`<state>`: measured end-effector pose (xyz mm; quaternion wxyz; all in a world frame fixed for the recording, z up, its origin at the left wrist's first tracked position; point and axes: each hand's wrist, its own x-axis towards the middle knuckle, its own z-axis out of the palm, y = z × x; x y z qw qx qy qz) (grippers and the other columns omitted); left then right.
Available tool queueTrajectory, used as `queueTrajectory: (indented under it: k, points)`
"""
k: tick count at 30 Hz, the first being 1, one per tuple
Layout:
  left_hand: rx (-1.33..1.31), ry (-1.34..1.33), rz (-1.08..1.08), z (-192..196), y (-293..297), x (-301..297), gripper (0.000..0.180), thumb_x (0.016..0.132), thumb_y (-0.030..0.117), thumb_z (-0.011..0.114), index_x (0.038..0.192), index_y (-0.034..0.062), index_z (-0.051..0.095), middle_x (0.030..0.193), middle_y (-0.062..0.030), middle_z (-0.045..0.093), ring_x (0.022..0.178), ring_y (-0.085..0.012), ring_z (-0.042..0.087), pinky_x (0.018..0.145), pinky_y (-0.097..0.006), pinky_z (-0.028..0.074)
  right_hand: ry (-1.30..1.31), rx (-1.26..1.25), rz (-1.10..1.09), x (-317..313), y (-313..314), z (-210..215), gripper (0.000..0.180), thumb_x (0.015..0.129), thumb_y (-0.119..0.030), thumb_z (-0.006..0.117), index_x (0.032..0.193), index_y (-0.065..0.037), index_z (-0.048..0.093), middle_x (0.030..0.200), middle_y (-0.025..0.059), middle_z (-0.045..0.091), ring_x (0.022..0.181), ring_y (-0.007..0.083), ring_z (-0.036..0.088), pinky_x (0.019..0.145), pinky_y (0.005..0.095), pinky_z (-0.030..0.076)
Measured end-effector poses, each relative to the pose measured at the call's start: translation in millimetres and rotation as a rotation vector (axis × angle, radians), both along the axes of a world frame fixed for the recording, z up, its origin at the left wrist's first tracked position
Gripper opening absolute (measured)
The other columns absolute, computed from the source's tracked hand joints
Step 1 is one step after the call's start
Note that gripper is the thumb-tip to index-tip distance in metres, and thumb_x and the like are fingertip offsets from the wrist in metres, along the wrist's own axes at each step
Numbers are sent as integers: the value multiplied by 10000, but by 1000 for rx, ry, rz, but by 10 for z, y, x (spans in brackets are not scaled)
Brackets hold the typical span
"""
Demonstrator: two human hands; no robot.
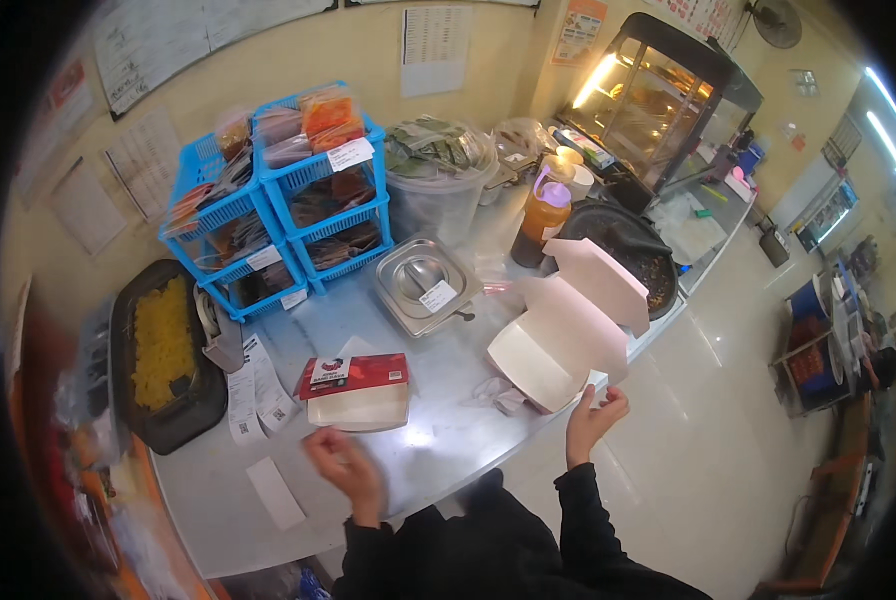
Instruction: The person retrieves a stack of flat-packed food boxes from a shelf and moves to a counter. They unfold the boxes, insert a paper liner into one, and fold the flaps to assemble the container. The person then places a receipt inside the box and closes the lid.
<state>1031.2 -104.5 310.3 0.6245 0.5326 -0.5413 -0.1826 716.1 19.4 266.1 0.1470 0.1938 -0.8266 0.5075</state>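
Observation:
My right hand (594, 426) is closed at the near corner of an open takeaway carton (543, 350), pinching a small white piece (596, 382). Whether that piece belongs to the carton I cannot tell. The carton is pale inside, with its lid (598, 280) folded back. My left hand (350, 472) hovers over the table's near edge, fingers curled and smeared by motion, just below a smaller red and white food box (358, 414) with its tray side facing me. A crumpled clear plastic piece (496, 392) touches the carton's left side.
Blue stacked baskets (318, 222) of packets stand at the back left, beside a black tray (133, 420) of yellow food. A lidded steel pan (423, 320), a sauce bottle (543, 222), a round black pan (658, 235) and a lit display cabinet (673, 110) line the back. Paper slips (268, 395) lie left.

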Motion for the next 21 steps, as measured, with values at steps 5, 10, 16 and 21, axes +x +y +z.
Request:
queueTrajectory:
  k: [5,10,16,21]
  points:
    - [221,-304,-673,346,-16,-1312,205,908,145,624,1042,-6,586,877,-155,638,793,-325,633,715,-382,519,644,277,366,-151,-398,817,246,809,-109,699,1001,-36,565,1071,148,524,1030,321,489,821,398,438]
    - [622,-675,-572,-237,-423,-2302,270,892,168,619,1035,-51,548,948,-230,620,849,-415,618,760,-477,499,442,626,471,-1059,-711,1173,164,864,-128,648,1007,-52,622,918,156,625,850,343,614,699,424,477]
    - [292,-363,-346,-67,106,-2409,231,931,134,540,1072,-43,491,1008,-252,619,848,-396,616,747,-451,475,268,201,745,-1279,-54,1338,131,905,-123,608,976,-13,613,782,189,624,704,373,628,618,422,487]
    - [177,54,-69,547,817,-2300,336,1053,245,361,1166,-47,482,983,-192,611,858,-289,589,760,-378,457,-8,-34,1006,-1020,387,1688,103,913,-92,599,927,9,606,769,192,611,663,377,604,592,384,474]
